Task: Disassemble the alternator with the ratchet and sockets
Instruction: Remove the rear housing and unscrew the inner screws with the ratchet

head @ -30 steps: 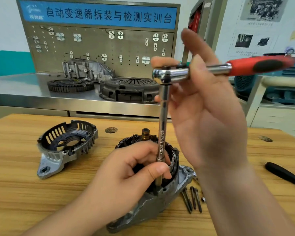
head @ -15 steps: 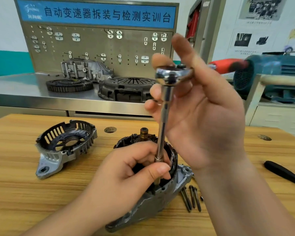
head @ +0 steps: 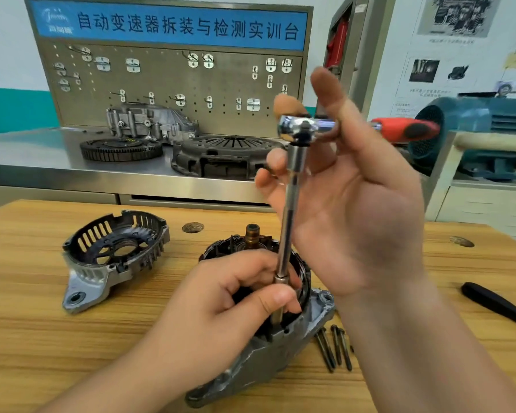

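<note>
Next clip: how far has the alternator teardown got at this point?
Done: one end cover lies apart on the table, and several long bolts lie loose beside the alternator body. In hand: the left hand grips the extension bar standing in the body while the right hand holds the ratchet head. Left: the rotor shaft sits in that body.

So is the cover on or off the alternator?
Off. The cover lies alone on the table, left of the alternator; loose bolts lie right of it.
</note>
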A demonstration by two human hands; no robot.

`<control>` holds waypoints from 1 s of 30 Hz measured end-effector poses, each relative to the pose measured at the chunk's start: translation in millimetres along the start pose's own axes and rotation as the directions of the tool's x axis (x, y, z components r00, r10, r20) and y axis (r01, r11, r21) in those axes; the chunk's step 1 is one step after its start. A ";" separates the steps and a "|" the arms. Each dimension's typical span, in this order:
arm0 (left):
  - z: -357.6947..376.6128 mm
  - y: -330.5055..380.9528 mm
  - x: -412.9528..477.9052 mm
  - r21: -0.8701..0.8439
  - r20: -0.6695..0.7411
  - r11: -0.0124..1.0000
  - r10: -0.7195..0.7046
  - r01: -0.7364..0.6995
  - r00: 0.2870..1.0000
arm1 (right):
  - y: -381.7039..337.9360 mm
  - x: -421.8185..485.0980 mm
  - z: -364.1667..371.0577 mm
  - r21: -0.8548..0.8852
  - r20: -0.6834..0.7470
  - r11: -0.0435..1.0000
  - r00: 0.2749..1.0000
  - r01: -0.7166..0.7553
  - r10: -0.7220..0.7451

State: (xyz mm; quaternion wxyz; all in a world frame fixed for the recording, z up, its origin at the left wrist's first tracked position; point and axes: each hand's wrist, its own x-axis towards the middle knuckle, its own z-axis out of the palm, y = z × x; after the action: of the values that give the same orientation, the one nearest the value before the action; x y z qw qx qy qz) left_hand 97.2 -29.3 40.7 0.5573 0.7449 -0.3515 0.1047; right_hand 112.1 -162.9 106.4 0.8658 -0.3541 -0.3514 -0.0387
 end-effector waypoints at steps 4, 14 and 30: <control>-0.4 0.4 -0.3 0.011 -0.025 1.000 -0.015 0.016 1.000 | 0.4 -3.4 4.6 -0.658 0.234 0.552 0.836 0.513 -0.497; 0.0 1.2 -0.9 0.015 0.051 1.000 -0.008 0.007 0.999 | -1.8 -3.8 8.2 0.107 0.074 0.989 0.992 -0.106 0.099; -2.5 -0.1 -1.2 0.001 0.020 1.000 0.000 0.000 1.000 | -4.3 0.0 2.2 0.086 0.013 0.993 0.997 -0.081 0.080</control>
State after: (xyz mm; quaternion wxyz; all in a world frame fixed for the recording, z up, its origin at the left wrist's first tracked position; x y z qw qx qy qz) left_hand 97.0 -26.5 40.9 0.5534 0.7462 -0.3570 0.0973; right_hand 109.5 -164.7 110.1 0.8796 -0.3301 -0.3423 0.0132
